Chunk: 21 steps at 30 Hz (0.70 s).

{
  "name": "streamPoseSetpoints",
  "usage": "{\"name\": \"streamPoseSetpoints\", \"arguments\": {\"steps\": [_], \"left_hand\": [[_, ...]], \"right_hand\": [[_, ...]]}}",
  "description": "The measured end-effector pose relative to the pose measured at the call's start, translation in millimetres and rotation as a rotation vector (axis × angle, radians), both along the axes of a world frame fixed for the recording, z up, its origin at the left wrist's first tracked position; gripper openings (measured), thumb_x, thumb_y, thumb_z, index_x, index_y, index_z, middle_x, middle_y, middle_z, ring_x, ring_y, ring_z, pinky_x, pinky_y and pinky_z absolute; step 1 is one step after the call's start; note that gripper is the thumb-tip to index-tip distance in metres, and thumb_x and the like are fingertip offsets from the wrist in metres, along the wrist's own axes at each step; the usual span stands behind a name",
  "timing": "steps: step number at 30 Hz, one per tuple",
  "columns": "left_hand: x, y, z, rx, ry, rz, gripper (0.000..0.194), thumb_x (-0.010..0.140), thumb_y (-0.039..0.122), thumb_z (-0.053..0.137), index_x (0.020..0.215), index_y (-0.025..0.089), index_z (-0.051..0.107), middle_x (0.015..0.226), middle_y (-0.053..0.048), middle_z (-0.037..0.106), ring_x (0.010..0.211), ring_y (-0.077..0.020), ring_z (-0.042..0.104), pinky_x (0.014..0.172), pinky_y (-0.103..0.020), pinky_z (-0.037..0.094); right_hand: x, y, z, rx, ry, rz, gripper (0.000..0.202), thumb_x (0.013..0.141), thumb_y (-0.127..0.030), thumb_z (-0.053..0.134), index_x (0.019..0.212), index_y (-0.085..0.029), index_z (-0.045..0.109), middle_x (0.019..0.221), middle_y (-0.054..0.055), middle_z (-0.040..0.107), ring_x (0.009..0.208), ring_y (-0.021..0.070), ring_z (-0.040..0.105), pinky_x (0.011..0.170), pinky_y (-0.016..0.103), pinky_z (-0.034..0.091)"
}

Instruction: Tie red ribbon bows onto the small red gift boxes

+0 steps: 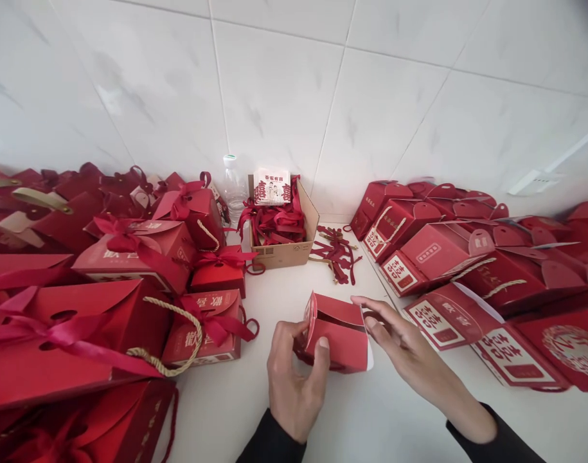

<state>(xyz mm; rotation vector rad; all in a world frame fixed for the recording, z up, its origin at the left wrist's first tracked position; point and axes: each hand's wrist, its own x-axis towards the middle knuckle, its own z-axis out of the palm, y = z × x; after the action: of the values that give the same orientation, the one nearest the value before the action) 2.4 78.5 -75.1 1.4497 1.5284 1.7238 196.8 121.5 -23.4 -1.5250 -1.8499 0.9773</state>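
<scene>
A small red gift box (339, 347) stands on the white table in front of me, its top flaps folded inward with a dark gap between them. My left hand (296, 379) grips its left end, thumb on the near face and fingers around the far side. At the box's right end, a white inner flap sticks out. My right hand (394, 337) is beside that end, fingers stretched and apart, the fingertips at the box's far right edge. Whether they press on the card is hard to see.
A cardboard box (284, 257) of red ribbons stands by the wall, next to a clear bottle (234, 193). Loose red cords (337, 254) lie to its right. Ribbon-tied red boxes (139, 254) crowd the left; more red gift boxes (433, 254) are stacked on the right.
</scene>
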Motion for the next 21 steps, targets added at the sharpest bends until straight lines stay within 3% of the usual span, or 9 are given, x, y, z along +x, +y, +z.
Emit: {"name": "streamPoseSetpoints", "arguments": {"steps": [3, 5, 8, 11, 16, 21], "left_hand": [[-0.2, -0.2, -1.4, 0.016, -0.002, 0.001, 0.023, 0.094, 0.019, 0.059, 0.117, 0.021, 0.064, 0.083, 0.001, 0.06, 0.067, -0.0145, 0.059, 0.062, -0.026, 0.052], [0.5, -1.1, -2.6, 0.047, 0.034, -0.051, 0.036, 0.09, 0.014, 0.057, 0.124, 0.023, 0.067, 0.083, 0.002, 0.06, 0.064, -0.0141, 0.058, 0.058, -0.025, 0.051], [2.0, -3.6, -3.9, 0.075, 0.083, -0.11, 0.041, 0.083, 0.01, 0.058, 0.119, 0.024, 0.071, 0.081, 0.001, 0.058, 0.064, -0.015, 0.058, 0.056, -0.026, 0.05], [2.7, -6.1, -4.9, 0.066, 0.096, -0.11, 0.045, 0.082, 0.011, 0.061, 0.124, 0.024, 0.069, 0.09, -0.002, 0.058, 0.075, -0.0178, 0.062, 0.065, -0.029, 0.055], [3.0, -8.8, -6.3, 0.044, 0.16, -0.075, 0.036, 0.089, 0.024, 0.067, 0.125, 0.025, 0.067, 0.108, -0.007, 0.054, 0.1, -0.0239, 0.063, 0.085, -0.039, 0.059], [6.5, -9.0, -6.8, 0.008, 0.138, -0.008, 0.022, 0.096, 0.017, 0.056, 0.111, 0.027, 0.068, 0.113, -0.007, 0.054, 0.109, -0.0233, 0.062, 0.091, -0.041, 0.058]], "right_hand": [[-4.4, 0.0, 0.1, -0.024, -0.006, 0.045, 0.051, 0.103, -0.064, 0.049, 0.144, -0.036, 0.061, 0.138, 0.007, 0.068, 0.117, 0.0274, 0.07, 0.095, 0.041, 0.061], [-9.7, -0.5, -1.9, -0.024, -0.005, 0.069, 0.051, 0.101, -0.063, 0.054, 0.144, -0.036, 0.06, 0.143, 0.007, 0.065, 0.125, 0.0286, 0.066, 0.105, 0.045, 0.057], [-18.0, -1.8, -6.3, -0.018, -0.002, 0.074, 0.052, 0.1, -0.061, 0.058, 0.145, -0.037, 0.057, 0.153, 0.006, 0.058, 0.144, 0.0306, 0.051, 0.119, 0.052, 0.043], [-21.3, -3.4, -8.3, -0.03, 0.011, 0.054, 0.054, 0.101, -0.062, 0.054, 0.149, -0.037, 0.053, 0.156, 0.007, 0.055, 0.147, 0.031, 0.048, 0.121, 0.055, 0.042], [-18.3, -4.5, -8.2, -0.068, 0.045, 0.027, 0.057, 0.101, -0.065, 0.051, 0.149, -0.034, 0.053, 0.156, 0.01, 0.057, 0.14, 0.0307, 0.057, 0.111, 0.05, 0.053], [-20.9, -4.9, -14.2, -0.046, 0.014, 0.008, 0.055, 0.097, -0.066, 0.057, 0.143, -0.035, 0.056, 0.152, 0.009, 0.058, 0.142, 0.034, 0.053, 0.114, 0.057, 0.049]]}}
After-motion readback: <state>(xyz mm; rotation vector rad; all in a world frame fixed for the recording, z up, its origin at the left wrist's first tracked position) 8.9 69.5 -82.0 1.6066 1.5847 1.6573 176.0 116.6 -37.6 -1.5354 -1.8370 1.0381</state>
